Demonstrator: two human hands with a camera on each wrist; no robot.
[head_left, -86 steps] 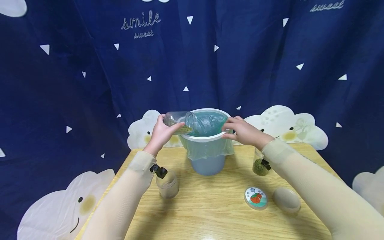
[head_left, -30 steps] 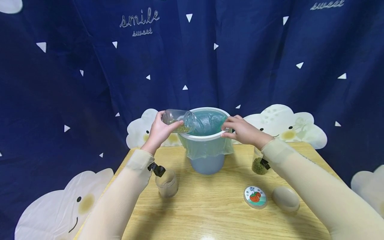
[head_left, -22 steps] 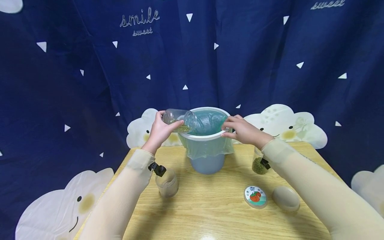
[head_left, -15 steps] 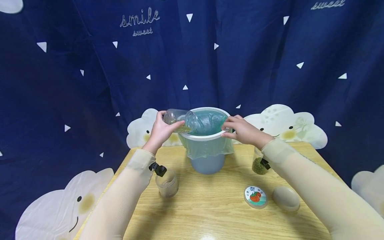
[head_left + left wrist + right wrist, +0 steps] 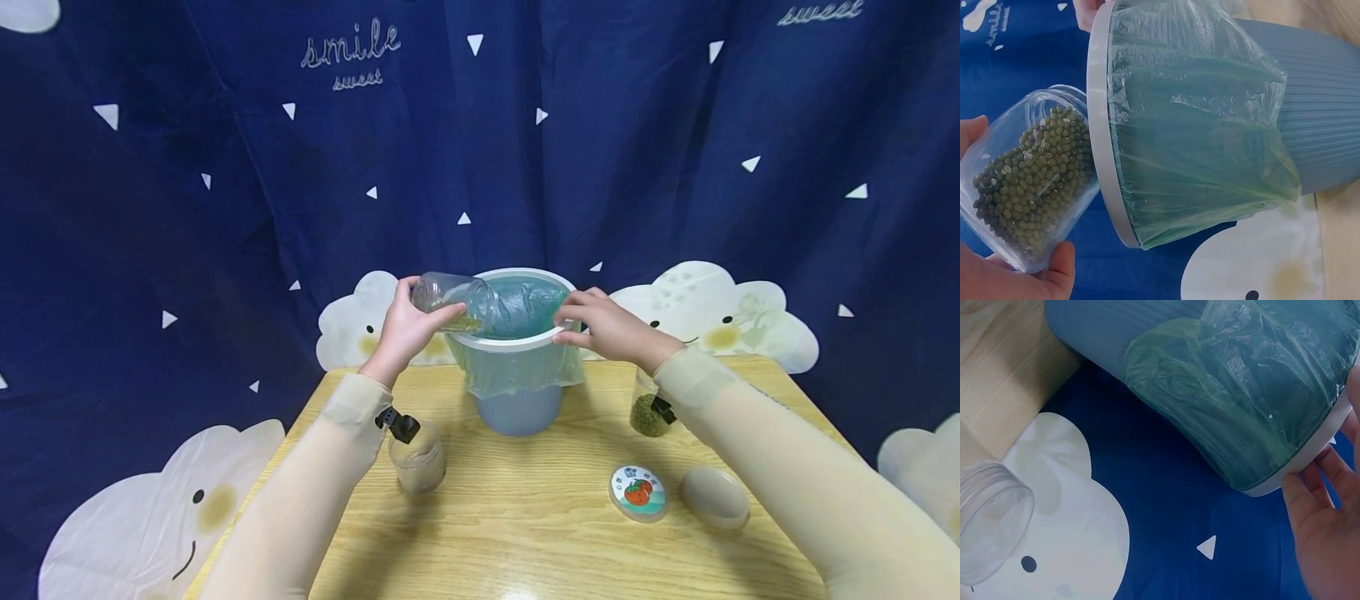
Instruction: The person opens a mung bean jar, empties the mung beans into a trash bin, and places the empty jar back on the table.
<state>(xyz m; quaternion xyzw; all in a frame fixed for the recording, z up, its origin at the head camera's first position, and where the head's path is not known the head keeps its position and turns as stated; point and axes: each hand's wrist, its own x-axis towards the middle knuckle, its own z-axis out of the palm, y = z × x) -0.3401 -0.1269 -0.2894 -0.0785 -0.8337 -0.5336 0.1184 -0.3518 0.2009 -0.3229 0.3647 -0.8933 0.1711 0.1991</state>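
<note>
My left hand (image 5: pixel 405 329) grips a clear jar (image 5: pixel 453 287) tipped nearly onto its side, its mouth over the left part of the bin's rim. Mung beans (image 5: pixel 1035 181) with a few white bits lie along the jar's lower wall, reaching towards the mouth. Under it stands a blue waste bin (image 5: pixel 519 412), lined with a green plastic bag (image 5: pixel 525 371) folded over the outside. The white rim (image 5: pixel 1100 125) of the bin holds the bag in place. At the rim's right side my right hand (image 5: pixel 611 325) pinches the edge, thumb outside and fingers over the inside.
On the wooden table (image 5: pixel 517 525), a clear open jar (image 5: pixel 418 467) stands by my left forearm. Another jar with green contents (image 5: pixel 649 415) stands partly behind my right wrist. A tomato-printed lid (image 5: pixel 638 493) and a beige lid (image 5: pixel 715 497) lie front right. A blue curtain (image 5: pixel 450 150) hangs behind.
My left hand and the tilted jar have shifted slightly right, further over the bin, within the last second. My right hand keeps its hold on the rim.
</note>
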